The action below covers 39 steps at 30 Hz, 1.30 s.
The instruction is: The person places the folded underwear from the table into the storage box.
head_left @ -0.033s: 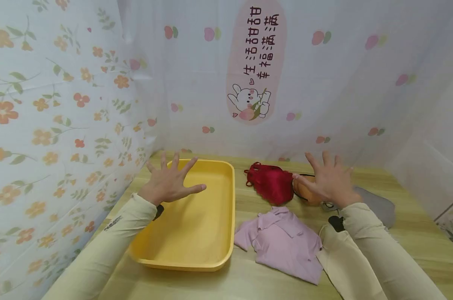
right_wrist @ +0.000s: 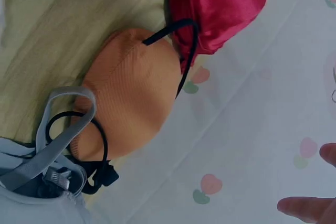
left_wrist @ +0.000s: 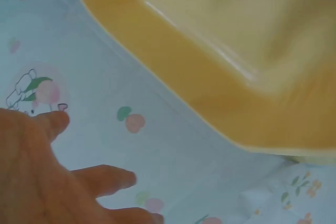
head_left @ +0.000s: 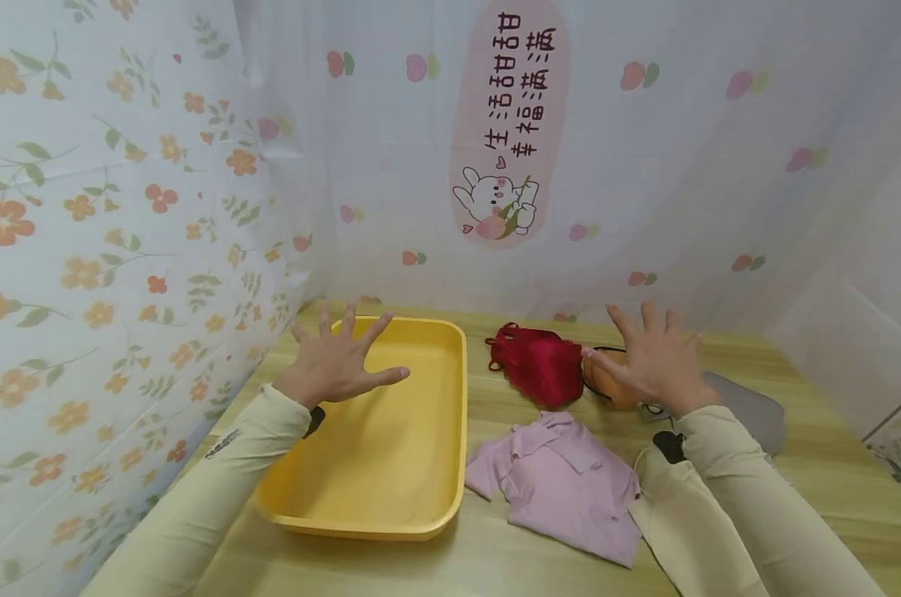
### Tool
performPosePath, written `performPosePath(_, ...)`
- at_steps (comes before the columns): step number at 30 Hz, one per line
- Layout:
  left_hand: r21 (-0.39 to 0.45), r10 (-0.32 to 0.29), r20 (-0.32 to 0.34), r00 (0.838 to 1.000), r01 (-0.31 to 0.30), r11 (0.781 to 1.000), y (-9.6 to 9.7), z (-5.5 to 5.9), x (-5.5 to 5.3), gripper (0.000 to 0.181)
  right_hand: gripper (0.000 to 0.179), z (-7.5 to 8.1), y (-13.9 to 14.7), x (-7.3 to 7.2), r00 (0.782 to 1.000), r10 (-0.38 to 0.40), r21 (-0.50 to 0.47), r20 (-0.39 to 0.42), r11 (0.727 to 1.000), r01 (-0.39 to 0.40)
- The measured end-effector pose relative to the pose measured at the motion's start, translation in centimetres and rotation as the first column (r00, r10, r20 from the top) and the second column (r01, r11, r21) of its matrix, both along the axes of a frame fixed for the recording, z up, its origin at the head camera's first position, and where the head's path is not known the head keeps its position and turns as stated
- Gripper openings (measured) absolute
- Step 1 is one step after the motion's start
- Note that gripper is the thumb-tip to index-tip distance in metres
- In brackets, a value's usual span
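Head view is showing the left hand hovering over the yellow tray, fingers spread; right of the tray, the right hand is hovering spread-fingered near an orange ribbed garment. A red satin garment, lilac shirt, cream cloth and grey strapped garment are also lying tray-right; behind it, the curtain is reading "生活甜甜 幸福满满".

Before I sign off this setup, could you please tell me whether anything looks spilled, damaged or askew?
Nothing looks spilled or plainly damaged. The lettering and rabbit printed on the backdrop are turned sideways, which looks odd. The lilac garment lies rumpled and askew beside the yellow tray, unlike something neatly folded.
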<state>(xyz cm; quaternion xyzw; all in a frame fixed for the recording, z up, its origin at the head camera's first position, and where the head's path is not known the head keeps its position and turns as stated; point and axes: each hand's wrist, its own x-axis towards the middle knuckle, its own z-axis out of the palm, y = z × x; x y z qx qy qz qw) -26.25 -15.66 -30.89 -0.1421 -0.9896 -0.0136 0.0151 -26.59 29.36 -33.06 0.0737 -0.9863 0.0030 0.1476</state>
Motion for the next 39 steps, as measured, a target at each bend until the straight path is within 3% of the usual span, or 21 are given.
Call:
performPosePath(4, 0.038, -0.015, 0.028, 1.0, 0.014, 0.999, -0.7, 0.8, 0.6, 0.095, 0.084, 0.1, -0.2, 1.1, 0.998, 0.057, -0.031, 0.031, 0.998, -0.056)
performPosePath(8, 0.204, -0.085, 0.076, 0.993, 0.068, 0.977, -2.6, 1.4, 2.4, 0.094, 0.081, -0.1, -0.4, 3.1, 0.98, 0.159, -0.107, 0.121, 0.983, -0.147)
performPosePath(13, 0.439, -0.173, 0.126, 0.977, 0.102, 0.893, -5.1, 0.3, 5.6, 0.089, 0.077, -1.1, -0.3, 4.8, 0.943, 0.283, -0.24, 0.176, 0.941, -0.237)
performPosePath(17, 0.554, -0.229, 0.14, 0.963, 0.115, 0.825, -6.5, -1.5, 7.8, 0.093, 0.076, -1.9, -0.4, 5.6, 0.916, 0.346, -0.342, 0.205, 0.902, -0.264)
performPosePath(19, 0.577, -0.242, 0.15, 0.959, 0.114, 0.809, -7.1, -2.5, 8.7, 0.097, 0.076, -2.1, -0.5, 5.9, 0.908, 0.355, -0.372, 0.224, 0.892, -0.257)
performPosePath(23, 0.613, -0.296, 0.139, 0.945, 0.153, 0.775, -8.2, -4.0, 9.7, 0.109, 0.075, -2.7, -0.6, 6.2, 0.896, 0.381, -0.411, 0.23, 0.872, -0.265)
performPosePath(25, 0.647, -0.343, 0.127, 0.931, 0.185, 0.74, -8.8, -4.7, 10.0, 0.116, 0.075, -3.0, -0.7, 6.3, 0.888, 0.398, -0.429, 0.23, 0.861, -0.275)
performPosePath(28, 0.719, -0.426, 0.139, 0.894, 0.205, 0.664, -9.7, -5.5, 10.2, 0.127, 0.075, -3.4, -0.8, 6.5, 0.877, 0.419, -0.458, 0.235, 0.844, -0.28)
performPosePath(29, 0.731, -0.44, 0.143, 0.887, 0.204, 0.651, -9.9, -5.7, 10.3, 0.13, 0.075, -3.6, -0.7, 6.6, 0.876, 0.421, -0.463, 0.237, 0.841, -0.279)
performPosePath(32, 0.739, -0.448, 0.157, 0.88, 0.196, 0.644, -10.3, -6.2, 10.4, 0.136, 0.075, -4.0, -0.6, 6.7, 0.867, 0.435, -0.482, 0.242, 0.83, -0.281)
performPosePath(34, 0.727, -0.439, 0.148, 0.886, 0.204, 0.655, -10.4, -6.4, 10.4, 0.138, 0.076, -4.3, -0.5, 6.8, 0.863, 0.439, -0.489, 0.25, 0.827, -0.279)
performPosePath(39, 0.733, -0.421, 0.143, 0.896, 0.191, 0.653, -10.4, -6.8, 10.1, 0.14, 0.081, -5.2, -0.4, 6.9, 0.848, 0.457, -0.485, 0.27, 0.825, -0.29)
